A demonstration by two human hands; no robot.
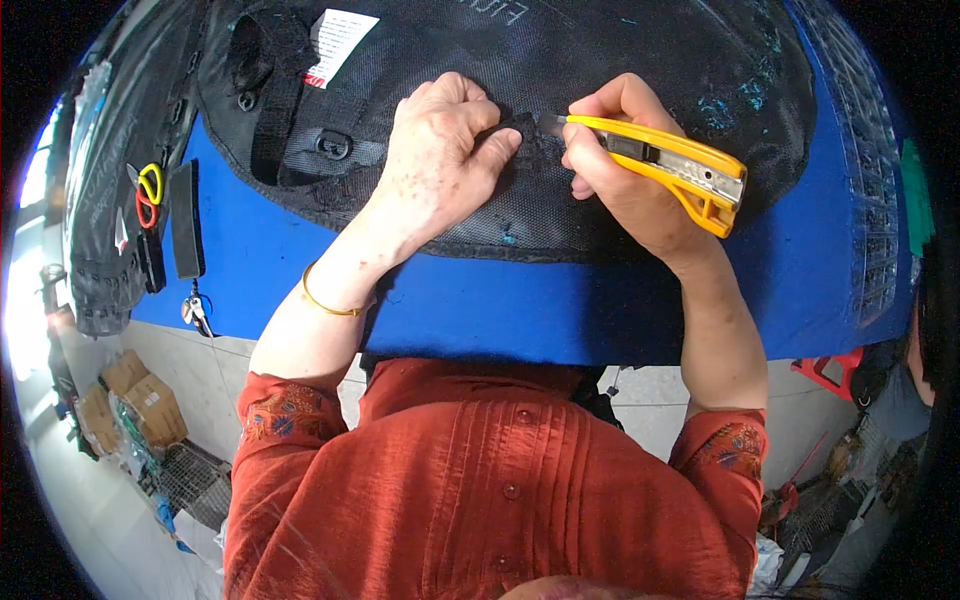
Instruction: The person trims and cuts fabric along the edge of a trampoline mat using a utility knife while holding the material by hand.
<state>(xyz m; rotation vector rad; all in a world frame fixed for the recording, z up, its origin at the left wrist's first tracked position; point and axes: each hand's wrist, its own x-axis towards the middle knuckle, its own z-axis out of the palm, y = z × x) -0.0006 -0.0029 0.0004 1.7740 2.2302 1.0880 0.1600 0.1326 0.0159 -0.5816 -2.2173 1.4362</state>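
A large black mesh fabric piece (560, 225) with rounded edges lies on the blue table. My left hand (445, 150) presses down on it, fingers curled and the thumb stretched to the right, pinching a fold of the dark fabric (518, 128). In my right hand (635, 170) is a yellow utility knife (680, 165), its blade pointing left at the fabric just beyond my left thumb. Whether the blade touches the cloth is hard to make out. A white printed label (340, 45) and a black buckle (333, 145) lie on the fabric's left part.
Scissors with yellow and red handles (149, 195) lie on the left of the blue table (480, 310), near a black strap-like case (186, 220) and keys (196, 310). Clear plastic sheeting (870, 190) runs along the right edge. Cardboard boxes (145, 400) stand on the floor, lower left.
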